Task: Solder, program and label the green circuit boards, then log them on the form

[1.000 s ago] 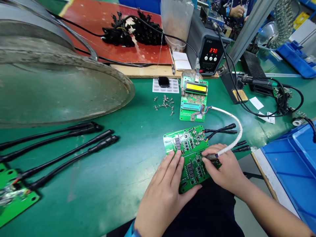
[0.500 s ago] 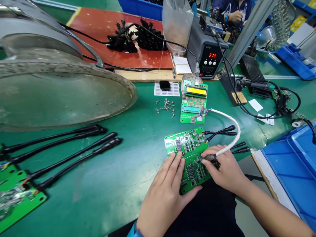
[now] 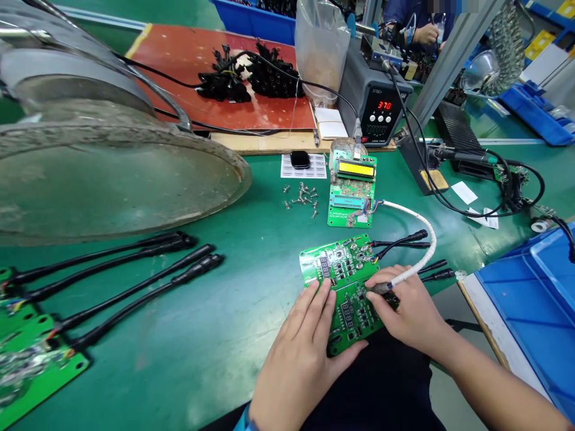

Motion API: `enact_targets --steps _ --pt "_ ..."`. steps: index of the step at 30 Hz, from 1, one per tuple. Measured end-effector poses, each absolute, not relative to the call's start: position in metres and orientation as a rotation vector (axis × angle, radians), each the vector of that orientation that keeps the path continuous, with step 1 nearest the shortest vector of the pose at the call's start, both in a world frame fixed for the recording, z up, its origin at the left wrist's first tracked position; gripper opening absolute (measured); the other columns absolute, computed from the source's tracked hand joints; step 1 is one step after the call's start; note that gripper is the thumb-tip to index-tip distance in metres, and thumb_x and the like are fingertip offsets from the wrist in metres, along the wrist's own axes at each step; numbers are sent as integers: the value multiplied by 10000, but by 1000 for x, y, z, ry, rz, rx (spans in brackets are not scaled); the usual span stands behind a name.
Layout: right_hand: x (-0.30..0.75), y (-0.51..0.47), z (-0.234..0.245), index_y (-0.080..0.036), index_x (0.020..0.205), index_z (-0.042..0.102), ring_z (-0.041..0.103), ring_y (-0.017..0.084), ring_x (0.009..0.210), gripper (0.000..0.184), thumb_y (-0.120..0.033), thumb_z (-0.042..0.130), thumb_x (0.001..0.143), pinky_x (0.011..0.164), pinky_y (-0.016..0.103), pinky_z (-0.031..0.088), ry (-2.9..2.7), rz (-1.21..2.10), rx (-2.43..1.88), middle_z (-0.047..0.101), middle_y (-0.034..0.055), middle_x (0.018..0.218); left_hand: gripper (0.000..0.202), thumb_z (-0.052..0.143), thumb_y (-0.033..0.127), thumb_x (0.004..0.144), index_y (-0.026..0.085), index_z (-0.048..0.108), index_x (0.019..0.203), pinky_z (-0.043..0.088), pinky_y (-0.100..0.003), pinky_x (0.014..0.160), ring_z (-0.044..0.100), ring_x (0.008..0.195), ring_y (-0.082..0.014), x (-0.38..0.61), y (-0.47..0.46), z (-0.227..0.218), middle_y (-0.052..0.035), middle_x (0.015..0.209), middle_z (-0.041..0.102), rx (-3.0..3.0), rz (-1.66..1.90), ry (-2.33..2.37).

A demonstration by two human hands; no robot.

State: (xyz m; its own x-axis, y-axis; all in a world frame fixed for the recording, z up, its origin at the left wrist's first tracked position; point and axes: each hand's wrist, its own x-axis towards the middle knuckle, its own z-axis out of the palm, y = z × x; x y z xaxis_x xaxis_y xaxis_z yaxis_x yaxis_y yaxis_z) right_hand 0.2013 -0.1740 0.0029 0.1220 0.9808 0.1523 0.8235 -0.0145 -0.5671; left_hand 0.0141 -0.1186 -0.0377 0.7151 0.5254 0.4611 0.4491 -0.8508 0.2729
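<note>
A left hand [image 3: 299,341] lay flat on glossy green circuit boards [image 3: 345,286] at the table's [image 3: 224,335] near edge; the right hand [image 3: 409,306] pinched a dark, white-corded probe [image 3: 381,288] over them. Beyond, silvery metal bits [image 3: 302,194] lay scattered; farther, a blue plastic bin [image 3: 256,22] held black parts [image 3: 277,5].

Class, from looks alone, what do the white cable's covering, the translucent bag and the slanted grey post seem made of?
Cable covering: perhaps tape or fabric, matte; opaque, without sharp highlights.
Bag: probably thin plastic, slightly glossy; translucent and creased.
Post: likely bare metal, satin; dull grey sheen, straight edges.
</note>
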Motion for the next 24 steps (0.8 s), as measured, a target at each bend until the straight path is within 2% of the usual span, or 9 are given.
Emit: enact_targets --steps 7,24 --pt "199 -171 2 -178 856 580 609 202 860 88 -121 556 794 808 367 437 -1712 358 -1873 664 30 841 620 624 460 791 16 518 1210 542 -478 895 481 1225 -349 14 -118 -38 -215 1268 559 2785 803 795" --pt "202 -174 5 -189 907 594 605 216 874 98 -167 565 816 814 398 437 -1752 380 -1910 674 36 880 639 627 457 788 27 493 1242 533 -490 908 467 1240 -351 14 -118 -40 -219 1283 545 2759 795 797"
